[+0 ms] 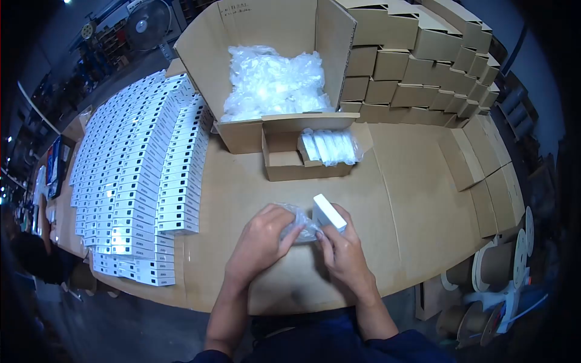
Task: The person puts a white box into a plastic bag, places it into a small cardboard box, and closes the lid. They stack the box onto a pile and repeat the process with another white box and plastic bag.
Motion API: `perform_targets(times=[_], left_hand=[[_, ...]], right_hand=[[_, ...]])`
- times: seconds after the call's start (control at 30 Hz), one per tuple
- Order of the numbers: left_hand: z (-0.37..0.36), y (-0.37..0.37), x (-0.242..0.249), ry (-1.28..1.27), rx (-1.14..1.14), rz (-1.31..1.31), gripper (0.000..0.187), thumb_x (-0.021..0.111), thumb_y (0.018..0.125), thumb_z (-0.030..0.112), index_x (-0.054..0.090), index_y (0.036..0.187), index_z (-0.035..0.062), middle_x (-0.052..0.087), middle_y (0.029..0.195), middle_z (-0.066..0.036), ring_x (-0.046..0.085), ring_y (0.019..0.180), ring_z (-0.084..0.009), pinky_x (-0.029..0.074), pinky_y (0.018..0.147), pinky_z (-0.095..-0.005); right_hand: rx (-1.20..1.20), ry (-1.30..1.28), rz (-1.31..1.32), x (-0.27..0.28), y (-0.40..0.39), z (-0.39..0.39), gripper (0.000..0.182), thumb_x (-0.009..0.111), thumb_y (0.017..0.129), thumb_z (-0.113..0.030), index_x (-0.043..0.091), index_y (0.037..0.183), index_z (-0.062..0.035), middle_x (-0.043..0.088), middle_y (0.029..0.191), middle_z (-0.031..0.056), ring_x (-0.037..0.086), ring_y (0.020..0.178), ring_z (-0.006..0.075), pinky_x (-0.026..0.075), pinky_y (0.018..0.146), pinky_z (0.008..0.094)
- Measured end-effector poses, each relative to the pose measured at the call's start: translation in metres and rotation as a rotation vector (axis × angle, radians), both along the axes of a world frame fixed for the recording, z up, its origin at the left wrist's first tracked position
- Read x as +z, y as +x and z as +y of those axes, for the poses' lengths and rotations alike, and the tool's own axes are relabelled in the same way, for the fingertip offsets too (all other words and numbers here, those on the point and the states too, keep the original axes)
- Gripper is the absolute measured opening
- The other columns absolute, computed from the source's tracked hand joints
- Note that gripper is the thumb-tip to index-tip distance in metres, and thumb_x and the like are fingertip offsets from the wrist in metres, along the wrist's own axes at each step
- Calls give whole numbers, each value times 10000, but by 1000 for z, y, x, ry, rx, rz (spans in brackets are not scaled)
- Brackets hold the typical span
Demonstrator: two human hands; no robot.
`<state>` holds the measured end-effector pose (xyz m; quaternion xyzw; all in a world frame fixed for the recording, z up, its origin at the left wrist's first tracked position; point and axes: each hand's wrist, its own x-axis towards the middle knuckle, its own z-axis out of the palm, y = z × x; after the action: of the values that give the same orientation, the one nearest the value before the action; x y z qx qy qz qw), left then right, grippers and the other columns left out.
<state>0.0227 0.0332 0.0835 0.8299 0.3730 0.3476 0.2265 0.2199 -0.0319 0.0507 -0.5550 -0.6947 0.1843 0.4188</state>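
Near the middle of the table, my left hand has its fingers closed on a crumpled clear plastic bag. My right hand holds a small white box, tilted, and its thumb and fingertips pinch the bag's edge beside the box. The two hands are close together. Beyond them, a small open cardboard box holds several white boxes wrapped in clear plastic, packed toward its right side. Behind it, a large open carton is full of clear plastic bags.
Long stacked rows of white boxes cover the table's left side. Brown cardboard boxes are piled at the back right, with more along the right edge. Cable spools stand at the lower right. Another person's arm shows at far left.
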Motion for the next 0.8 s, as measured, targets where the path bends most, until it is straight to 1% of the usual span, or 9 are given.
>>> perform_targets(times=[0.1, 0.27, 0.3, 0.4, 0.43, 0.53, 0.57, 0.67, 0.8], left_hand=[[6, 8, 2, -210, 18, -121, 181, 714, 942, 107, 653, 931, -64, 682, 811, -228, 688, 738, -409, 532, 705, -432], [13, 10, 5, -428, 256, -243, 133, 675, 990, 80, 676, 907, -24, 683, 741, -121, 666, 663, -148, 489, 584, -278], [15, 8, 5, -468, 311, -308, 134, 665, 1001, 75, 680, 903, -14, 680, 740, -95, 645, 651, -92, 477, 570, -244], [30, -3, -37, -234, 436, -703, 85, 657, 1016, 74, 661, 1013, -11, 628, 700, -26, 597, 587, -80, 503, 575, -231], [32, -7, -45, -270, 476, -888, 144, 649, 1024, 80, 618, 1125, -18, 625, 840, -18, 609, 723, -102, 543, 712, -236], [15, 4, -57, -487, 311, -1336, 268, 653, 1015, 65, 551, 1250, -16, 618, 1022, -60, 626, 923, -125, 543, 858, -258], [5, 3, -72, -612, 128, -1317, 337, 654, 1019, 80, 517, 1314, -6, 602, 1189, -82, 609, 1077, -147, 536, 937, -289], [-13, 18, -72, -662, 43, -909, 316, 647, 1030, 103, 544, 1308, -6, 641, 1176, -70, 626, 1081, -141, 534, 923, -292], [-21, 18, -76, -715, 79, -770, 307, 660, 1028, 131, 574, 1280, -22, 690, 1110, -78, 643, 1027, -143, 519, 924, -307]], right_hand=[[42, -115, 74, 9, -1, -3, 148, 684, 935, -45, 686, 1052, 47, 516, 1391, 319, 617, 1169, 476, 514, 985, 489], [96, -303, 265, -3, 12, -3, 179, 647, 992, -119, 733, 968, 36, 584, 1327, 272, 670, 1064, 396, 533, 918, 431], [82, -377, 366, -7, 14, -4, 213, 635, 1008, -133, 747, 932, 31, 600, 1326, 235, 678, 1033, 312, 533, 891, 383], [69, -358, 468, -17, 17, -6, 228, 626, 1020, -136, 748, 935, 36, 604, 1330, 208, 669, 1026, 249, 527, 881, 355], [32, -361, 517, -11, 14, -6, 248, 617, 1034, -147, 748, 940, 41, 605, 1339, 189, 656, 1026, 214, 519, 875, 329], [-21, -284, 507, -19, 11, -6, 311, 593, 1061, -180, 741, 917, 53, 594, 1350, 194, 605, 1131, 222, 482, 960, 335], [-3, -287, 543, -20, 9, -5, 308, 581, 1067, -179, 735, 942, 57, 589, 1360, 194, 599, 1161, 224, 470, 988, 337], [8, -259, 509, -24, 4, -3, 219, 636, 1029, -141, 745, 1036, 49, 587, 1368, 213, 649, 1068, 239, 510, 898, 319], [10, -222, 577, -22, -4, 0, 185, 732, 968, -110, 739, 1053, 54, 591, 1354, 182, 612, 1131, 209, 483, 940, 298]])
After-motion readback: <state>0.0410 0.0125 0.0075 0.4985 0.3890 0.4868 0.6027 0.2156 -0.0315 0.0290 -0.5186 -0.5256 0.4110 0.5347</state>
